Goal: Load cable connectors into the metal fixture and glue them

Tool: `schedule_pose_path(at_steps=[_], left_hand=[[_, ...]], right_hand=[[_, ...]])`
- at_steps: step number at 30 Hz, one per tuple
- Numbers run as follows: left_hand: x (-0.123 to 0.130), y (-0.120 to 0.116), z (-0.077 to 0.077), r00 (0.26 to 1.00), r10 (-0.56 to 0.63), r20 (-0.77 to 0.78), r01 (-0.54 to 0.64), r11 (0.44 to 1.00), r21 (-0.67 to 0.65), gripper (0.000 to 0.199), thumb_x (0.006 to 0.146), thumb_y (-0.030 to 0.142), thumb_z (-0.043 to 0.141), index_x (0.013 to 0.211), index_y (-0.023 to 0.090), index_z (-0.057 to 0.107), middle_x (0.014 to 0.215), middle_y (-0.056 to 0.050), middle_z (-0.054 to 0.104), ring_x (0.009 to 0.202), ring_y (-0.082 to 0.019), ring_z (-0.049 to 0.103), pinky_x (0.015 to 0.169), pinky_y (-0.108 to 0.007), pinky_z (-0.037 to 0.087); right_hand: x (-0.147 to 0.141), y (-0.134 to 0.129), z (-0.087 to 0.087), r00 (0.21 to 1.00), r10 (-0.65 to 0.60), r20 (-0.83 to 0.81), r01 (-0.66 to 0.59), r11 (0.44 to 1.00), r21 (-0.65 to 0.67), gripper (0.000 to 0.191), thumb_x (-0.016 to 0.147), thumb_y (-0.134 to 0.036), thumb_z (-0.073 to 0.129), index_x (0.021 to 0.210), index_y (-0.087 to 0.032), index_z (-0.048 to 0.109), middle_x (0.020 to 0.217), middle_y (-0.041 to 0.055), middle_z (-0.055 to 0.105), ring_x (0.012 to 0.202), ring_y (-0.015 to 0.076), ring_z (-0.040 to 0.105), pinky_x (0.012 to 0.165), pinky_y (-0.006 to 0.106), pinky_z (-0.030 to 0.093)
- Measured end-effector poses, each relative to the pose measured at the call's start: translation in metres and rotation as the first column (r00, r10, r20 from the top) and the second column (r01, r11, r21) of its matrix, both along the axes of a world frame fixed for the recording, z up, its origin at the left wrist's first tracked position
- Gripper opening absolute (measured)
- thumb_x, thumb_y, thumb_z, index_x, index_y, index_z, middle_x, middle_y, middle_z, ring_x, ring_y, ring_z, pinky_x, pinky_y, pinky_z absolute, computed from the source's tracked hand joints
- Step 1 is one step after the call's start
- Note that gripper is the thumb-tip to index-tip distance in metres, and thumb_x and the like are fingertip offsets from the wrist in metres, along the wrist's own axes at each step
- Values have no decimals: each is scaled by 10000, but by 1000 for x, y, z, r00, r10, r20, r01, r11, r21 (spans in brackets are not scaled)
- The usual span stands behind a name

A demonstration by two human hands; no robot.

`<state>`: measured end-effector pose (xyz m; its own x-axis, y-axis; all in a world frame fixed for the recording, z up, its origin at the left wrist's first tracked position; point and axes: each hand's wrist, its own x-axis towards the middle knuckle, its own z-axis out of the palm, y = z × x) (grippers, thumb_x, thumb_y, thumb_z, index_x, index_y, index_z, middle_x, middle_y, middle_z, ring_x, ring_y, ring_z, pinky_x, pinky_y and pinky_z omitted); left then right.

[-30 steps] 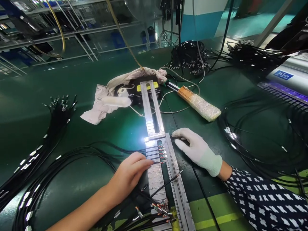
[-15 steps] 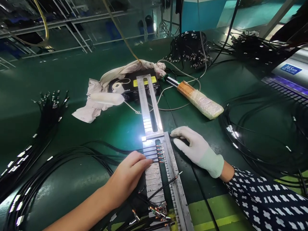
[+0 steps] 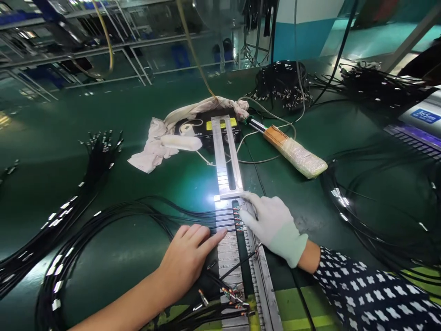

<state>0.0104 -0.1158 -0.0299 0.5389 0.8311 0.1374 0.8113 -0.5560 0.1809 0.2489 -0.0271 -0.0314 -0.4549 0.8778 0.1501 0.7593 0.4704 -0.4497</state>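
My bare left hand (image 3: 191,250) lies over the left side of a long metal fixture (image 3: 228,255), thumb stretched out along the lowest of several black cables (image 3: 225,219). The cables run side by side across the fixture, and their stripped ends with small coloured wires (image 3: 237,220) lie over its slot. My right hand (image 3: 272,225), in a white glove with a pale green cuff, reaches over the fixture's right rail (image 3: 257,266). Its index finger and thumb are apart, close to a metal crossbar (image 3: 229,196) and the wire ends. A bright light glows at the crossbar's left end.
More cables with bared ends (image 3: 234,303) lie on the fixture's near part. Cable bundles (image 3: 99,161) spread at left, and coils (image 3: 344,202) at right. Behind the fixture are a black box (image 3: 206,131) and a cloth (image 3: 151,142). A wrapped-handle tool (image 3: 296,154) lies right.
My right hand has moved left from beside the fixture onto its rail near the wire ends. My left hand stays by the cables, its fingers more spread. The whole view has shifted slightly.
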Motion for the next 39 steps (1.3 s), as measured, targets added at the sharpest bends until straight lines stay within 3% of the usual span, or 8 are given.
schedule_pose_path(at_steps=[9,13,16,19,25,31,34,39], left_hand=[[-3,24,15,994,100,36,-96,990,-99,394,1000,204,374,1377,248,478,1143,-89,591,1042,-223,529,896,-382,431],[-19,13,29,988,35,149,5,964,-265,215,994,245,439,1169,240,565,1107,-49,607,1003,-180,537,871,-304,454],[-26,4,34,969,97,229,9,905,-426,171,995,232,435,960,227,602,950,-23,599,903,-165,540,814,-282,459],[-27,6,31,900,204,385,13,870,-492,145,966,201,492,891,212,615,908,-15,595,872,-152,563,781,-259,468],[-12,22,21,875,252,413,-112,936,-335,120,958,193,488,970,212,606,942,-29,612,901,-176,555,803,-306,456],[2,26,8,938,137,317,-48,961,-271,137,959,135,435,1009,209,538,959,-34,582,887,-179,511,788,-319,446],[-4,30,3,906,106,410,-19,978,-209,157,967,107,453,1021,211,557,932,-18,577,871,-144,525,774,-256,456],[-20,42,3,886,60,460,20,986,-166,298,958,63,473,1180,229,583,987,-16,598,898,-108,569,781,-191,470]], right_hand=[[-10,37,11,999,-32,41,32,999,-10,312,976,-360,505,1222,-197,606,811,54,721,712,242,643,660,338,384],[10,17,27,987,161,16,-161,986,52,333,975,-373,521,1259,-211,583,1113,86,700,979,267,634,838,400,433],[27,-12,30,899,429,-83,-425,903,66,275,994,-259,473,1242,-237,588,1268,74,642,1147,252,571,958,425,408],[38,-38,34,868,477,-134,-488,871,-59,233,996,-250,467,1165,-242,627,1071,56,702,950,230,621,829,404,455],[42,-53,54,744,584,-324,-668,644,-373,125,918,-274,593,896,-242,712,732,-16,702,675,159,639,708,303,485],[38,15,28,873,61,-484,-292,860,-419,183,940,-307,546,943,-227,711,850,15,725,772,181,666,728,309,519],[32,39,3,789,-191,-584,-149,863,-482,215,935,-338,541,954,-187,692,810,36,715,755,187,669,717,316,546],[28,42,-7,740,-229,-632,-172,844,-507,195,930,-326,563,949,-180,691,805,31,706,749,173,665,747,309,550]])
